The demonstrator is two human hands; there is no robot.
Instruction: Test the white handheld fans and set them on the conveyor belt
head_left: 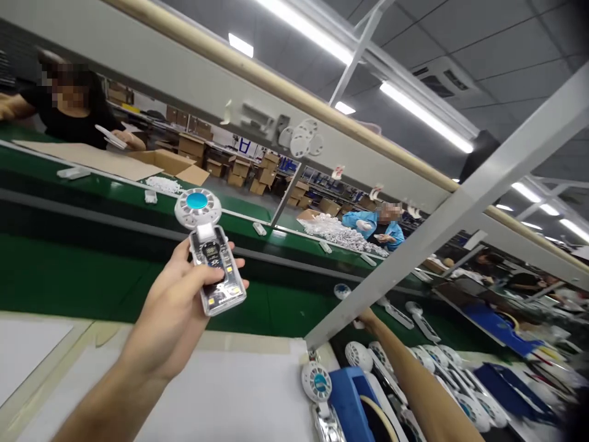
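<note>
My left hand (184, 288) is closed round the clear handle of a handheld fan (223, 279), thumb on its front. The fan's round white head (197, 207) with a blue centre points up, and circuit parts show through the handle. Further right, my right hand (365, 318) reaches past a slanted metal post. Its fingers are largely hidden, but it appears closed on the handle of another handheld fan (342, 291) at the green belt. Close to that forearm, several white fans (317, 382) lie beside a blue holder (352, 399).
A green conveyor belt (138, 270) runs across, with more fans (421, 319) on it. The slanted post (396, 264) stands between me and my right hand. Across the belt are a person in black (73, 110), a person in blue (368, 227), a cardboard box (170, 164) and piled small parts.
</note>
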